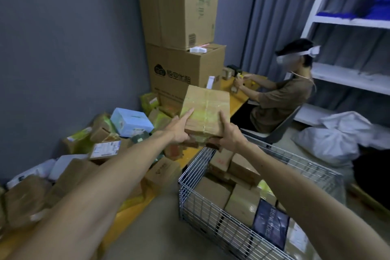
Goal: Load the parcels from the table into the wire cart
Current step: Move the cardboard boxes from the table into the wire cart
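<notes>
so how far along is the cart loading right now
Done: the wire cart already holds many loaded parcels. In hand: the left hand and right hand hold a taped brown box, raised near the cart's far end. Left: a heap of parcels, among them a light blue box, lies on the yellow table. Roughly midway, at a guess.

Both bare arms stretch forward, nearly straight. The left arm (105,175) comes in from 7 o'clock and runs toward 1 o'clock. The right arm (306,186) comes in from 4 o'clock toward 11 o'clock. The left hand (179,131) grips a cardboard parcel (205,107) at its near left corner, index finger straight on top. The right hand (229,135) grips the near right corner, thumb on top.
</notes>
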### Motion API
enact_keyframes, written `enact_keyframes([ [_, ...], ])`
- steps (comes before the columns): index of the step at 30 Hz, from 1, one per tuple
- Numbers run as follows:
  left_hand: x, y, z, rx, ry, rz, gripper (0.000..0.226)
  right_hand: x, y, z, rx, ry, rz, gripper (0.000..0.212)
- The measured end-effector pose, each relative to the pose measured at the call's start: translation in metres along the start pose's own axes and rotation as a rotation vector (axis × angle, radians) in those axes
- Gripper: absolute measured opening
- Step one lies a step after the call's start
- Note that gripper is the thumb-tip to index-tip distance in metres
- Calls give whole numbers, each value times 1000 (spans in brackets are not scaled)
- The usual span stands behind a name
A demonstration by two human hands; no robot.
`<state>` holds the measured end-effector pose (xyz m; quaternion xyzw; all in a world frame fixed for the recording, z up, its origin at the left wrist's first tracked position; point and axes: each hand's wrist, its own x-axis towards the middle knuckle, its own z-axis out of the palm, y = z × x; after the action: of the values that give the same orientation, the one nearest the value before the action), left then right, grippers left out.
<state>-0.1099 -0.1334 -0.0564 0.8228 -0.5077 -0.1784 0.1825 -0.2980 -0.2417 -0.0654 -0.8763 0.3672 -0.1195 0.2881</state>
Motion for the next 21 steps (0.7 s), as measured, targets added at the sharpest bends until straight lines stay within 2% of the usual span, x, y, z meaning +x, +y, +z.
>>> enact_keyframes([
  [6, 47, 54, 35, 41, -42, 112, 111, -2, 62, -31, 21, 63, 107, 118],
  [21, 188, 168, 110, 23, -311, 482, 110, 12, 173, -95, 41, 259, 461, 122],
])
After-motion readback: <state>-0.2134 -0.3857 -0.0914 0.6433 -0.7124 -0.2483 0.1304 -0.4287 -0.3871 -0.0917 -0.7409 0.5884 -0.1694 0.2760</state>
